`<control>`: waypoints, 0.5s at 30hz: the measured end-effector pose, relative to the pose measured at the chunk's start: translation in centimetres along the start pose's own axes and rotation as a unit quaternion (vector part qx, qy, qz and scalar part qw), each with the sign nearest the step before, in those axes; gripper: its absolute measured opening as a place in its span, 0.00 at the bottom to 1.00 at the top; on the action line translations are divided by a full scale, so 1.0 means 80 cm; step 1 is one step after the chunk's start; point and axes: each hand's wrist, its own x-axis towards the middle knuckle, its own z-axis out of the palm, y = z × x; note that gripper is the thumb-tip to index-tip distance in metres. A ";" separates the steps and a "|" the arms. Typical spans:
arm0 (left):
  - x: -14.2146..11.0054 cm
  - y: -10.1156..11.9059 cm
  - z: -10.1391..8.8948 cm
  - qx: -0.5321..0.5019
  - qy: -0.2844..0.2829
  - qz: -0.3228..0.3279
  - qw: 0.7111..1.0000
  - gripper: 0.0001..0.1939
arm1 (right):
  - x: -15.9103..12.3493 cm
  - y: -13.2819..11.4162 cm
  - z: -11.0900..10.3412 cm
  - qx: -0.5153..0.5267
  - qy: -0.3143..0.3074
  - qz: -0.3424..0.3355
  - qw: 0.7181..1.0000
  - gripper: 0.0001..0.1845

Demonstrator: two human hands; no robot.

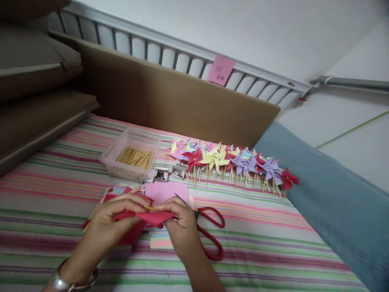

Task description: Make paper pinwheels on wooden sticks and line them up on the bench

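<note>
Red paper piece (154, 218), thin and bent into a peaked fold, sits at the lower centre of the frame, raised in both hands above the work surface. A slim tan wooden stick (150, 208) shows just at its upper edge, between the fingertips. The step in hand appears to be joining paper and stick, though the exact point of contact is hidden by the fingers. The next move seems to call for keeping the folds gathered and the stick steady while the joint is pressed firm; a slip there could let the paper spring open.

The left hand (117, 215) has a narrow pinch on the paper's left side, thumb below and fingers over the top. The right hand (182, 221) is closed on the right side, its thumb lying along the upper edge near the stick; whether it also grips the stick I cannot tell.

Beneath the hands lie stacked coloured paper sheets (167, 190), with red-handled scissors (209, 235) just beside the right hand. Above them, left of the frame's centre, stand a clear plastic box (123, 169) of sticks and two small open cartons (161, 174) of shiny bits. Finished multicoloured paper pinwheels (214, 157) crowd right of centre.
</note>
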 end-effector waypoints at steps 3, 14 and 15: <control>-0.001 0.001 0.000 -0.002 0.000 -0.007 1.000 0.09 | 0.001 -0.001 0.001 -0.002 0.000 -0.004 1.000 0.11; -0.002 0.000 0.000 -0.006 -0.001 -0.004 1.000 0.10 | 0.000 -0.003 0.001 -0.014 0.006 0.013 1.000 0.15; -0.002 0.001 0.000 -0.005 0.000 -0.004 1.000 0.10 | 0.000 -0.004 0.001 -0.016 0.005 0.014 1.000 0.15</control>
